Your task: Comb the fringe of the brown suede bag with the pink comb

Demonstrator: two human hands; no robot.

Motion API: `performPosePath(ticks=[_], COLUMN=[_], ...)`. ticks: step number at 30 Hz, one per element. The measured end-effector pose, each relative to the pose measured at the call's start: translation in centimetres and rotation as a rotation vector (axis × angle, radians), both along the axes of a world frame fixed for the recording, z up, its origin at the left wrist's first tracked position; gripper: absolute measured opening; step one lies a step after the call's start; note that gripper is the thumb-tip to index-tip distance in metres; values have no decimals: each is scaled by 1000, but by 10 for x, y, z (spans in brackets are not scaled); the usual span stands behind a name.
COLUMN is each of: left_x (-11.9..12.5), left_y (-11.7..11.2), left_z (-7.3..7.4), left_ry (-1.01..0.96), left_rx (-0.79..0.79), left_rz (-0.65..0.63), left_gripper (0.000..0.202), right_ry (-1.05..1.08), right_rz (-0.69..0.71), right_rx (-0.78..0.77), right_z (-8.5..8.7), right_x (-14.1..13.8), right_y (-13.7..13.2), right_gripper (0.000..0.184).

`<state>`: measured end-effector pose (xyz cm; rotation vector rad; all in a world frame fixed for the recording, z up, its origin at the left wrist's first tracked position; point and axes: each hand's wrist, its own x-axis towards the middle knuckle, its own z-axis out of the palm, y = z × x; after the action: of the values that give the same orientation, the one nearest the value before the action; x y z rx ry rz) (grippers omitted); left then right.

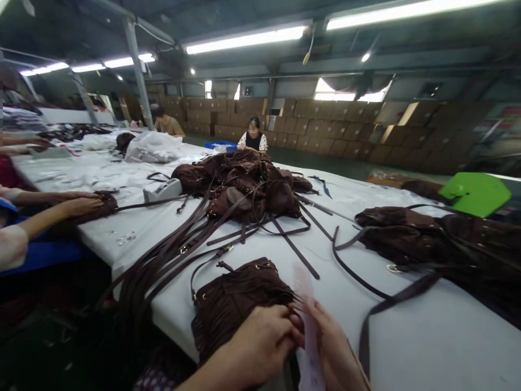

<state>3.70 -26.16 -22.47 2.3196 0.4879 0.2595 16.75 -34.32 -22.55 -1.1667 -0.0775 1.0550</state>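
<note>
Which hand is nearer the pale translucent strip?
Right. The right hand grips the strip; the left hand is just to its left, with curled fingers by the edge of the brown bag.

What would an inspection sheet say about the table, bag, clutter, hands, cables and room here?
Surface: white table, partly covered.
Job's things: brown fringed bag at the near edge; pale strip against its fringe.
Clutter: heap of brown bags, trailing straps, see-through plastic.
Hands: left hand at the fringe, grip unclear; right hand holding the pale strip.
Cables: cord hanging near ceiling lights.
Surroundings: stacked boxes; a person beyond the heap.
</note>
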Motion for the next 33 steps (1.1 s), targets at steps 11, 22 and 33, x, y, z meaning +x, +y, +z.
performPosePath(ticks=[11, 22, 33], left_x=[4, 4, -19], left_y=[54, 65, 66], left_z=[-50, -32, -19], left_ry=[455, 544, 520], left_rx=[320, 275, 380], left_rz=[531, 322, 319], left_gripper=[47, 31, 32], right_ry=[-43, -41, -119], right_rz=[-42, -45, 11], right_rx=[-47, -38, -74], right_z=[-56, -62, -59], right_x=[-5, -4, -4], right_y=[-9, -12, -7], right_gripper=[45, 51, 57])
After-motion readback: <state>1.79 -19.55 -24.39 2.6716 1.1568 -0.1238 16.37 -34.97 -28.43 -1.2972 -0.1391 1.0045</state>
